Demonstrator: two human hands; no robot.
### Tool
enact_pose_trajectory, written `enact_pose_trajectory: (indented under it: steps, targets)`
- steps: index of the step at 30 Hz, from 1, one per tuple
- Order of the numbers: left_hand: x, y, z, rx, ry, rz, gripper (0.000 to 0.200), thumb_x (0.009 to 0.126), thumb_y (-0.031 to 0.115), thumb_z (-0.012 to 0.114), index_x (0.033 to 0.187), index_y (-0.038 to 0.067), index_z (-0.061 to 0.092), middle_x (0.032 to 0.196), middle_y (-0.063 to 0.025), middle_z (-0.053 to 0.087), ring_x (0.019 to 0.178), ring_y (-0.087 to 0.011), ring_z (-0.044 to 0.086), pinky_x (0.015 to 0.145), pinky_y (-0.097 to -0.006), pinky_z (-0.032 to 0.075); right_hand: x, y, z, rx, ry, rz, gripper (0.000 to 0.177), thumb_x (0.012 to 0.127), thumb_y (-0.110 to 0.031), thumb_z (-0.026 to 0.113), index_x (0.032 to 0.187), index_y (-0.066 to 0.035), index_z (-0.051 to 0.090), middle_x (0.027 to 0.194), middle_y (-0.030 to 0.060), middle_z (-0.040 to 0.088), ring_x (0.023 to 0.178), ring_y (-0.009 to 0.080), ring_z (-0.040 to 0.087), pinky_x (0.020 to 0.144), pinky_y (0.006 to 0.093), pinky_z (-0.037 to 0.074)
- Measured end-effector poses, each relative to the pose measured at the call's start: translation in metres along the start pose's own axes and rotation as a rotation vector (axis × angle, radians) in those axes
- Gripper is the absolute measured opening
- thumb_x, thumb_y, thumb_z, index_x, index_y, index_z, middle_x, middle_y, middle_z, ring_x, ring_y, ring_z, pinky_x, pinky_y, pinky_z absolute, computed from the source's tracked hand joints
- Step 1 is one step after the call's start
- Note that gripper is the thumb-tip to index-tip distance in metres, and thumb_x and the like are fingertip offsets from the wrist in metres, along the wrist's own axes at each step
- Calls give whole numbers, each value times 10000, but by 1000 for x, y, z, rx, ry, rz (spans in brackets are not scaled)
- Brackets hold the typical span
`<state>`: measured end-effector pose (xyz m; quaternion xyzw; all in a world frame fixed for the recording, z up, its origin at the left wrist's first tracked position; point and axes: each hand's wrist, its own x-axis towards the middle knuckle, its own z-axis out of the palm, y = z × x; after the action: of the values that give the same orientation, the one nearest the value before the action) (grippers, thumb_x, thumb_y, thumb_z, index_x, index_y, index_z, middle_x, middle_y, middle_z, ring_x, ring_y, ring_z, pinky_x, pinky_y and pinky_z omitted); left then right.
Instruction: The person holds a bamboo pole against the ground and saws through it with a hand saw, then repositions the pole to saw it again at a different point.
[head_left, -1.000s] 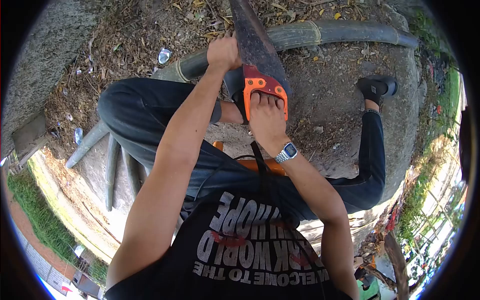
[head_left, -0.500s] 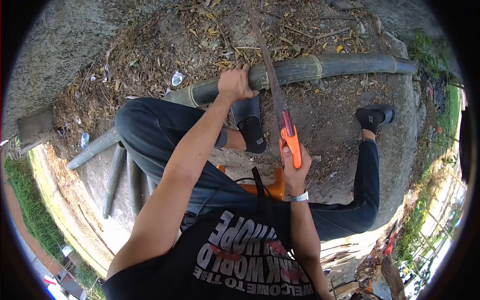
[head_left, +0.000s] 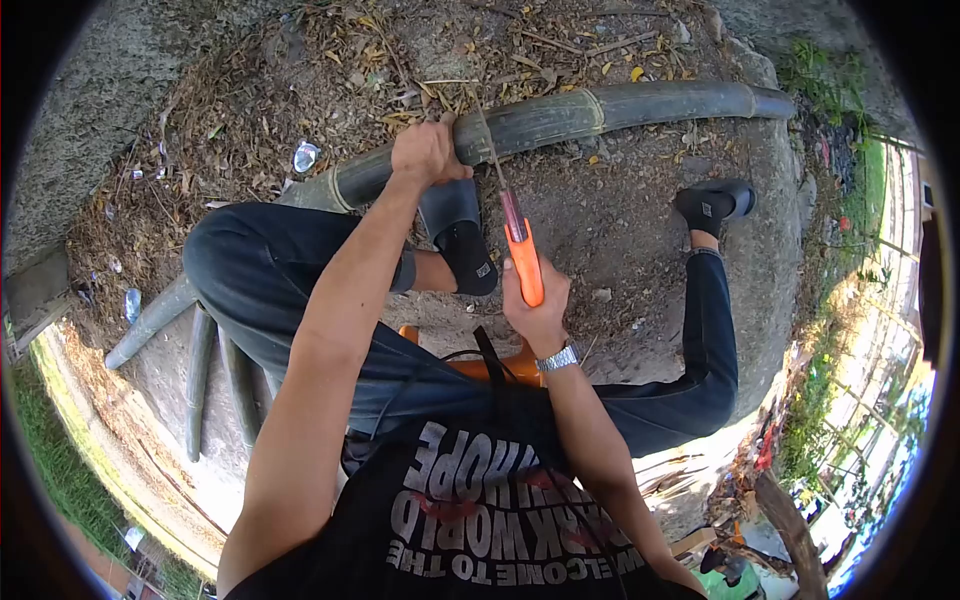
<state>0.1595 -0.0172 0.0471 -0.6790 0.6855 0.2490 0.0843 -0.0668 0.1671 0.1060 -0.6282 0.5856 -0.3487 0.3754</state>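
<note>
Head view: saw (head_left: pixel 492 150) has drawn back; its tip now shows just past the bamboo (head_left: pixel 680 103), not well beyond. Right hand (head_left: pixel 537 302) closed round the orange handle (head_left: pixel 525 262). Left hand (head_left: pixel 422 153) gripping bamboo. Saw crosses bamboo just beside left hand; can't tell if it's touching.

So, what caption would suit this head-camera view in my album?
Left hand on a bamboo pole, right hand gripping an orange-handled saw.

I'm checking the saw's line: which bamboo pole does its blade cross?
The long pole under the left hand; the other poles, beside the left thigh, lie away from the saw.
</note>
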Motion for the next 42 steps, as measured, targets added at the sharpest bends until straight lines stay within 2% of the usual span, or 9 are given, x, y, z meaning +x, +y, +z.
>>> enact_pose_trajectory:
  steps: [5,10,15,19,25,29,31,36,42]
  targets:
    - [8,-11,-9,-1,-22,13,1005,703,583,876,1517,113,519,1174,-203,769,1100,-376,751,975,-460,602,8,-12,-4,8,69,-15,132,932,-104,759,889,-20,667,644,108,630,504,261,620,515,367,479]
    - [7,-7,-22,-45,-161,-35,948,707,585,873,1467,103,576,1221,-206,754,1159,-375,729,986,-472,596,-54,-7,-27,0,-11,113,139,917,-108,764,899,-8,670,633,98,598,508,237,615,528,362,489]
    - [17,-16,-21,-58,-116,-6,910,694,554,889,1422,85,611,1189,-201,764,1153,-377,728,987,-484,596,-51,-12,3,-50,10,46,167,905,-129,777,882,-17,656,618,86,585,494,239,606,525,369,494]
    - [28,-23,-19,-109,-156,18,899,656,535,909,1387,75,659,1195,-207,764,1169,-371,724,1002,-487,588,-56,-22,-17,-12,20,217,163,914,-142,766,907,-7,675,648,106,630,504,240,618,529,375,499]
    - [27,-21,-25,-98,-182,-16,895,633,550,918,1335,41,697,1238,-193,760,1179,-350,723,1029,-472,577,-77,-45,-31,-79,-18,211,194,893,-146,773,1000,6,715,697,134,682,593,269,709,598,366,566]
    - [43,-29,-23,-93,-187,20,919,626,561,916,1348,36,697,1260,-201,751,1194,-338,718,1030,-465,575,-61,-35,-2,-135,-82,29,206,873,-148,791,980,4,704,698,139,675,583,320,692,581,392,559]
    - [40,-26,-22,-93,-227,10,925,624,565,909,1354,37,697,1269,-212,745,1201,-340,714,1043,-461,567,-61,-36,-24,-160,-61,185,190,882,-137,787,977,3,699,682,123,662,558,290,669,562,387,530]
    - [29,-24,-18,-67,-119,41,895,629,563,898,1327,36,712,1253,-215,750,1196,-361,712,1054,-474,553,-48,-66,-53,-46,-37,140,179,957,-156,774,966,5,695,646,78,607,530,195,587,539,357,467]
    - [31,-26,-21,-107,-132,49,878,623,561,910,1291,25,715,1232,-216,758,1182,-373,717,1038,-474,560,-51,-64,-41,-31,-55,197,174,959,-156,781,942,-7,692,643,68,604,523,173,563,534,346,460]
